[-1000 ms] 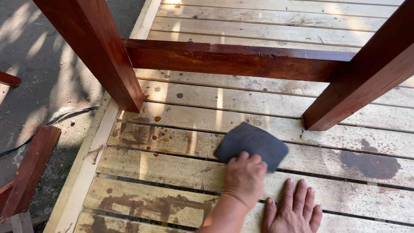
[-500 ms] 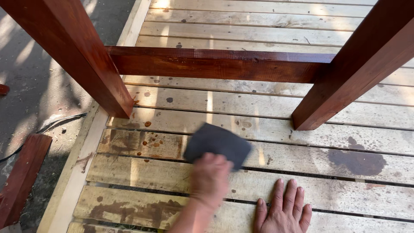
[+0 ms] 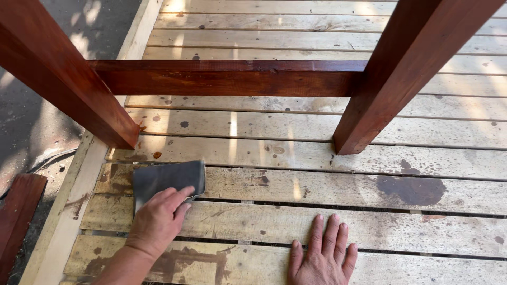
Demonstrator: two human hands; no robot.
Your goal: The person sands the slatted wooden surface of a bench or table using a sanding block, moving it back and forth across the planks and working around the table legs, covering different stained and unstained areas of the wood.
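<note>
On stained deck planks (image 3: 317, 221), grey sandpaper sheet (image 3: 166, 179), flat, creased, L hand (image 3: 158, 219) grip pressing it, R hand (image 3: 322, 256) splayed.

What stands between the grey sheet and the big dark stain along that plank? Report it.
Nothing visible. The grey sheet under the left hand and the dark stain share one plank, bare between them. The right hand lies flat on a nearer plank; the post foot stands beyond.

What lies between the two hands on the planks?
Head view: only bare, stained planks lie between the left hand, which presses a grey sanding sheet, and the flat right hand.
</note>
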